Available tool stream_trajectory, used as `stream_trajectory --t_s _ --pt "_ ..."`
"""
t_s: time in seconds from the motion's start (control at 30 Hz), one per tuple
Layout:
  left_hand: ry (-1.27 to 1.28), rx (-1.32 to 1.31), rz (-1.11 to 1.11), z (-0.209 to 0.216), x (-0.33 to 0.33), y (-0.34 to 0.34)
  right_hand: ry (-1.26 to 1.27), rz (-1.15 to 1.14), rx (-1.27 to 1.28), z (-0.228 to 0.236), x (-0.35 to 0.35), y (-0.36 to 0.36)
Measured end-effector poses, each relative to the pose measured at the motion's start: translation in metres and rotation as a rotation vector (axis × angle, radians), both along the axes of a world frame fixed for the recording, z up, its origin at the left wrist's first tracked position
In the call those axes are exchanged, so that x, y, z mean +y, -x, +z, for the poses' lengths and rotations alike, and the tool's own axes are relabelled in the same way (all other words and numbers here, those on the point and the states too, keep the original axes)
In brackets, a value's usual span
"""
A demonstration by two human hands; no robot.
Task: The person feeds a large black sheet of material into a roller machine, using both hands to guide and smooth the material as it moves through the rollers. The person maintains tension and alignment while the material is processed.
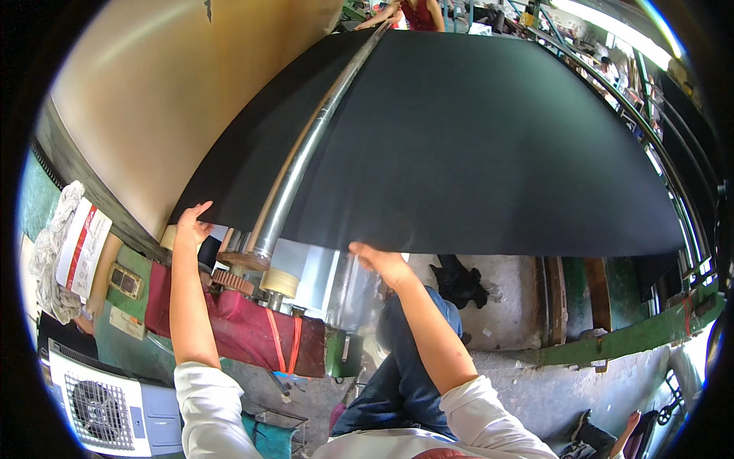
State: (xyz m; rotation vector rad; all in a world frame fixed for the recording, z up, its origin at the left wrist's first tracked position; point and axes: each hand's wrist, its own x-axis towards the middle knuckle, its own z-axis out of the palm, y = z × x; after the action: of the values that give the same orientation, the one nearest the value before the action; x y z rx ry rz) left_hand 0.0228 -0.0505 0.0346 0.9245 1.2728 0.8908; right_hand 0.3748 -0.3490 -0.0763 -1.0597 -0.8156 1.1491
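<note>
Across the centre and upper right of the frame, a wide black sheet (489,145) lies spread, its near edge running from the left of centre to the right side. The left hand (194,223) is at the left end of this edge, one finger extended over the sheet. The right hand (376,260) is at the near edge, just below the frame's centre, knuckles bent. Because the edge hides parts of the fingers, it cannot be told whether either hand grips the sheet or only touches it.

A metal roller (294,180) runs over the sheet from the top centre to the left of centre. Below its near end are a toothed gear (232,282) and a dark red cover (245,325) crossed by orange straps (295,344). A large tan panel (191,84) fills the upper left. A white ventilated unit (99,402) occupies the lower left. A black cloth (459,281) lies below the sheet, right of centre. At the top centre, a person in red (422,14) is positioned at the sheet's far edge.
</note>
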Motion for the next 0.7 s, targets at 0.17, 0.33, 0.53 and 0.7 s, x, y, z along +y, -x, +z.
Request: stream_trajectory --t_s 0.17,0.33,0.53,0.7 --pt "0.052 0.020 0.054 -0.001 0.000 -0.008 -0.062 -0.385 0.571 0.003 -0.002 -0.020" --pt "-0.084 0.032 0.279 -0.006 0.012 0.011 -0.060 0.102 0.392 0.000 -0.006 -0.012" --pt "0.018 0.009 0.114 -0.006 0.007 -0.004 0.068 0.271 -0.151 0.014 -0.011 0.001" --pt "-0.015 0.048 0.369 0.002 0.009 0.009 -0.004 -0.331 0.380 0.004 0.003 -0.008"
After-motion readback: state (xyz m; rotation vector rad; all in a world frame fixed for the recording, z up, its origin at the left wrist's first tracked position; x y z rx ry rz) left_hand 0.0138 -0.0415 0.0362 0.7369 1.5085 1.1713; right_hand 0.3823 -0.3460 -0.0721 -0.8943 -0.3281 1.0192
